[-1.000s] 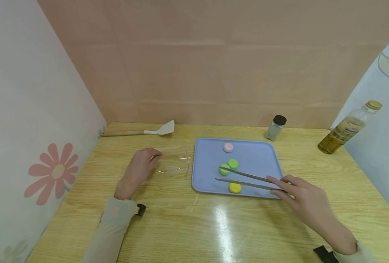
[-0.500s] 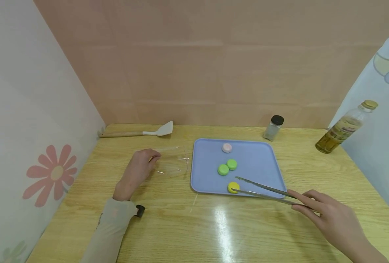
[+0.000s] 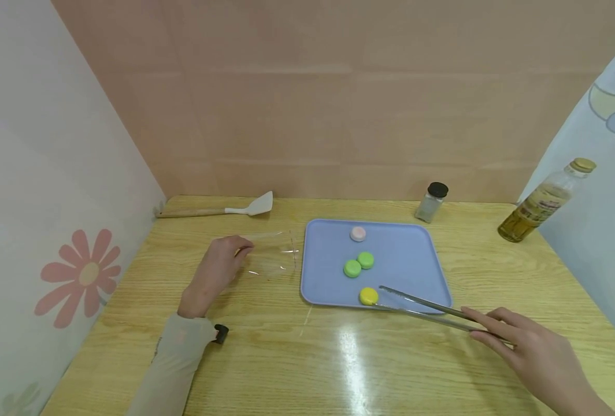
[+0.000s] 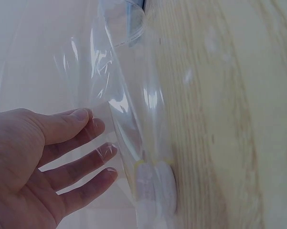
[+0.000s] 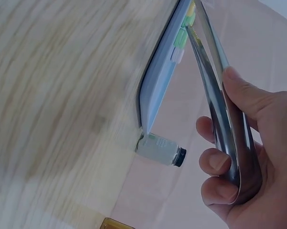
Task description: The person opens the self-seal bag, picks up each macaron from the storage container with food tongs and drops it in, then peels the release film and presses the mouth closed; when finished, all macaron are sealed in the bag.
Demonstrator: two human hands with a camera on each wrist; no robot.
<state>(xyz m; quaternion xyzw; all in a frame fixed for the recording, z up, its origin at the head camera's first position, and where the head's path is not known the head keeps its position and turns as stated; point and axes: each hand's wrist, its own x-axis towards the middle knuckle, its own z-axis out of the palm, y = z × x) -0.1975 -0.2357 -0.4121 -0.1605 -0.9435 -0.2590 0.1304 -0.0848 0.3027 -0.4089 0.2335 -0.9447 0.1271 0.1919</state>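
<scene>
My left hand (image 3: pixel 216 274) pinches the edge of a clear plastic bag (image 3: pixel 273 254) between thumb and index finger, left of the tray. Two pale round pieces (image 4: pixel 155 188) show through the film low in the left wrist view. Metal tongs (image 3: pixel 422 301) are gripped in my right hand (image 3: pixel 531 349), their arms spread apart and tips over the tray's front edge. One tip is right at a yellow macaron (image 3: pixel 368 295); the other hangs to its upper right. Two green macarons (image 3: pixel 352 268) touch each other mid-tray, and a pink macaron (image 3: pixel 358 234) lies behind them.
The blue tray (image 3: pixel 406 254) sits on a wooden table (image 3: pixel 266 358). A spatula (image 3: pixel 258 204) lies at the back left. A black-capped jar (image 3: pixel 429 205) and an oil bottle (image 3: pixel 538 205) stand at the back right. Walls border the back and sides.
The right hand has drawn the tongs to the right and toward me, from over the green macarons to the yellow one. The left hand keeps its hold on the bag.
</scene>
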